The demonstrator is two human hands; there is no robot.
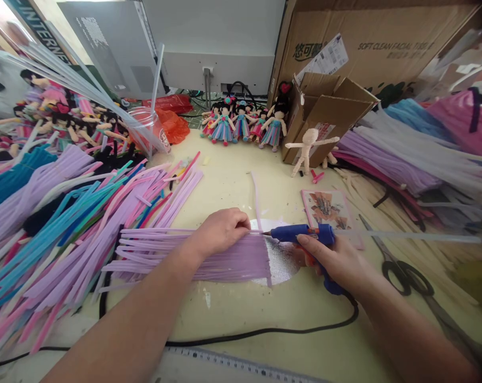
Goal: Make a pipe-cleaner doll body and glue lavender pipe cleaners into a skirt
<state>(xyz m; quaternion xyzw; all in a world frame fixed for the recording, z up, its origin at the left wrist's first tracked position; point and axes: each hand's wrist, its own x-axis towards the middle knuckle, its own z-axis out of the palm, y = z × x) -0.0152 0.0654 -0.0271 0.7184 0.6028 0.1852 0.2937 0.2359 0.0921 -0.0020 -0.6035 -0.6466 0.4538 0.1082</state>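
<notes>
My left hand [222, 231] pinches the end of a lilac pipe cleaner at the upper edge of a row of lilac pipe cleaners [236, 263]. The row lies side by side, its right ends meeting an upright lilac pipe cleaner [256, 199] that extends away from me. My right hand [340, 260] grips a blue hot glue gun [300, 233], with its nozzle at the pinched end. Out of the gun's back runs a long clear glue stick [416, 236]. Partly beneath the row is a round silvery mat [282, 260].
Loose coloured pipe cleaners [81, 229] are heaped at left. Scissors [408, 276] lie right of my right hand. The gun's black cord [264, 332] crosses in front, above a ruler [233, 364]. Small dolls [241, 122] and an open cardboard box [328, 109] stand behind.
</notes>
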